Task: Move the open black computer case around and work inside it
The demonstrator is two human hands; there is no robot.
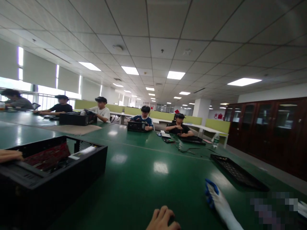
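At the bottom edge, my left hand (163, 219) is bare, its fingers loosely bent and apart over the green tabletop (141, 185), with nothing visible in it. My right hand (212, 195) reaches in from the lower right in a white glove with blue-coated fingers. Those fingers are partly curled with a gap between them, and I see no object there. A black computer case (79, 169) lies on its side at the left, its top side uncovered, a red circuit board (49, 156) showing inside. Another person's hand (11, 156) rests on its left part.
A black side panel (240, 172) lies on the table to the right, and a water bottle (216, 140) stands behind it. Across the table, several people sit with black computer parts, including another case (73, 118). Something pixelated (273, 207) covers the lower right.
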